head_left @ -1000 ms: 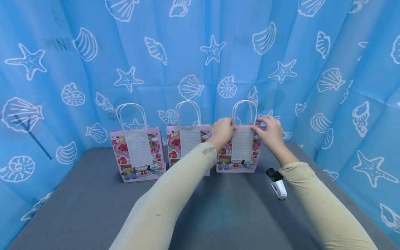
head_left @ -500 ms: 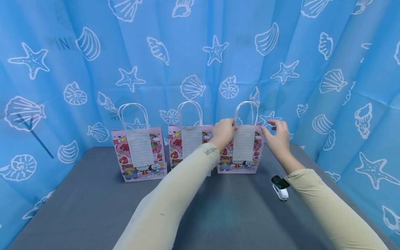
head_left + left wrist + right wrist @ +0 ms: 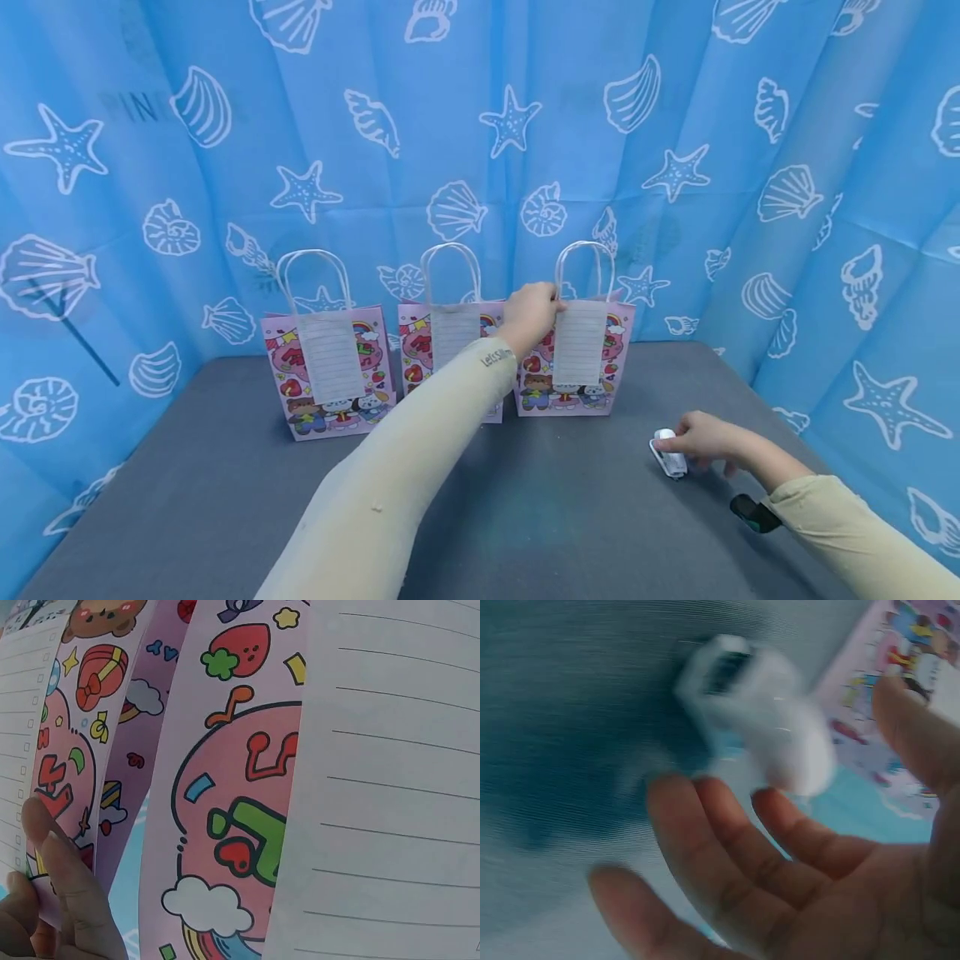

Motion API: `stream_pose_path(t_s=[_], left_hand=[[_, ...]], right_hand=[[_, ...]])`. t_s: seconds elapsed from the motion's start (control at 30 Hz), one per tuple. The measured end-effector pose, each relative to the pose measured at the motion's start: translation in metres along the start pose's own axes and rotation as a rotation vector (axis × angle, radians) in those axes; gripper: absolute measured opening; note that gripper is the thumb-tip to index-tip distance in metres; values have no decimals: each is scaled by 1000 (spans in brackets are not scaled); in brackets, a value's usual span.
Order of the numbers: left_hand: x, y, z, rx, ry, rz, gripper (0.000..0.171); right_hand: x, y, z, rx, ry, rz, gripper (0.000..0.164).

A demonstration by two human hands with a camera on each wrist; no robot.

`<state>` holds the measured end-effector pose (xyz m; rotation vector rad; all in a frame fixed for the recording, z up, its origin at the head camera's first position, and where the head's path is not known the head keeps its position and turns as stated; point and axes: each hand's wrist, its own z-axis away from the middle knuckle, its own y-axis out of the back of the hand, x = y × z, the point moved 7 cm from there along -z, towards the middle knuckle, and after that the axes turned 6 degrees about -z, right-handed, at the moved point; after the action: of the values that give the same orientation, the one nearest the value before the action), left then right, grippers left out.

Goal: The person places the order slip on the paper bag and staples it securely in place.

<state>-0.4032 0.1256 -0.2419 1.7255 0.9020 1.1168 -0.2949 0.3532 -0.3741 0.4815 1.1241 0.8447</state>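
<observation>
On the right, a pink cartoon-print paper bag (image 3: 617, 354) stands upright, a lined paper sheet (image 3: 580, 343) over its front below the white handle. My left hand (image 3: 529, 313) pinches the top left part of this bag and sheet; in the left wrist view the thumb and fingers (image 3: 75, 892) close on the edge. A small white stapler (image 3: 670, 463) lies on the table, and my right hand (image 3: 708, 438) reaches over it. In the right wrist view the stapler (image 3: 791, 739) is blurred just beyond the spread fingers (image 3: 720, 877), not gripped.
Two similar bags with lined sheets stand to the left: a middle bag (image 3: 415, 350), partly behind my left arm, and a far-left bag (image 3: 378, 367). A grey cloth (image 3: 187, 483) covers the table. The blue seashell curtain (image 3: 480, 125) hangs close behind the bags.
My right hand has left the right bag's top right corner and moved down and right to the stapler. My left hand keeps its pinch on the bag.
</observation>
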Motion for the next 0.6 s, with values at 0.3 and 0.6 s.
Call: stream_pose_path(t_s=[0.3, 0.6], left_hand=[[-2, 2, 3, 9, 16, 12, 26], [-2, 0, 3, 16, 26, 19, 25]], right_hand=[[23, -12, -1, -34, -51, -117, 38], [26, -18, -7, -8, -74, -172, 32]])
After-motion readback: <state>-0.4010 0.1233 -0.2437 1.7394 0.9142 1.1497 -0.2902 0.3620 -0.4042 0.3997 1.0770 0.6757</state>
